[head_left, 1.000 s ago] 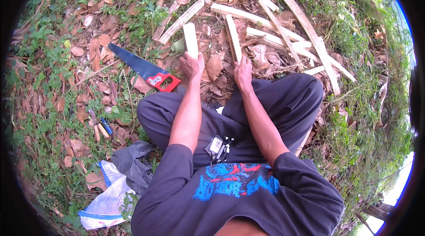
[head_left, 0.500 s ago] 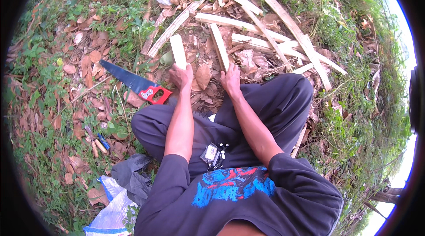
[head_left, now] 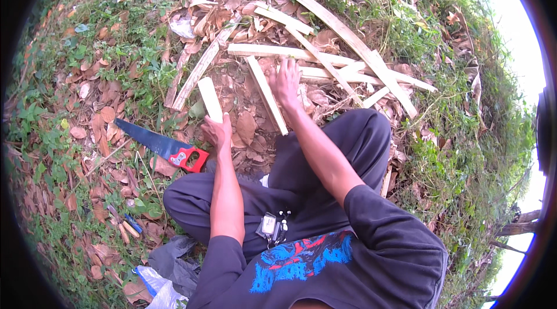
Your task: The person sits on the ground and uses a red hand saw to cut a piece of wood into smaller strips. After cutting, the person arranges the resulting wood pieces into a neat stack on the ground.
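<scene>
A short, pale wooden piece is gripped at its near end by my left hand, which is closed around it. My right hand reaches forward with its fingers extended, holding nothing that I can see. Its fingertips are close to the left end of a wooden slat and just below a longer slat. Between my hands a narrow wooden strip lies on the leaves, its near end by my right leg.
Several longer slats lie crossed ahead and to the right. A weathered strip rests at the far left. A handsaw with a red handle lies beside my left knee. Small hand tools and plastic bags sit at lower left.
My right hand has let go of the narrow strip, which now lies on the ground, and has moved forward toward the slats. My left hand keeps its wooden piece. The whole view has shifted.
</scene>
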Motion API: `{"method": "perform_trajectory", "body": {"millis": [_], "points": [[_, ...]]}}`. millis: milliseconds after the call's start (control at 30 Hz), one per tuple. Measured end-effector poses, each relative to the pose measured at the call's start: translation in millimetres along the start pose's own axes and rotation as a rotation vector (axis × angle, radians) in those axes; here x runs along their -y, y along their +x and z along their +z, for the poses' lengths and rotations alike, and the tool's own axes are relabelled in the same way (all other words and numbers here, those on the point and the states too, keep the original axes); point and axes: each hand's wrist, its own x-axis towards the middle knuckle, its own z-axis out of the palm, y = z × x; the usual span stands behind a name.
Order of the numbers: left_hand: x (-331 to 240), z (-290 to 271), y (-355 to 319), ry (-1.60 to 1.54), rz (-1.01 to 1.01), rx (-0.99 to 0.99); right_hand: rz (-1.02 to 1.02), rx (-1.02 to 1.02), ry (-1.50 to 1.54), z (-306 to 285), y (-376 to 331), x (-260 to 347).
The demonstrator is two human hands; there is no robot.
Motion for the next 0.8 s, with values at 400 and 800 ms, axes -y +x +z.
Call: {"method": "perform_trajectory", "body": {"millis": [400, 800], "points": [[-40, -23, 26, -0.358, 0.103, -0.200, 0.033, 0.247, -0.391, 74, 235, -94], [-41, -15, 39, -0.486, 0.029, -0.107, -0.025, 0.305, -0.288, 105, 270, -101]]}}
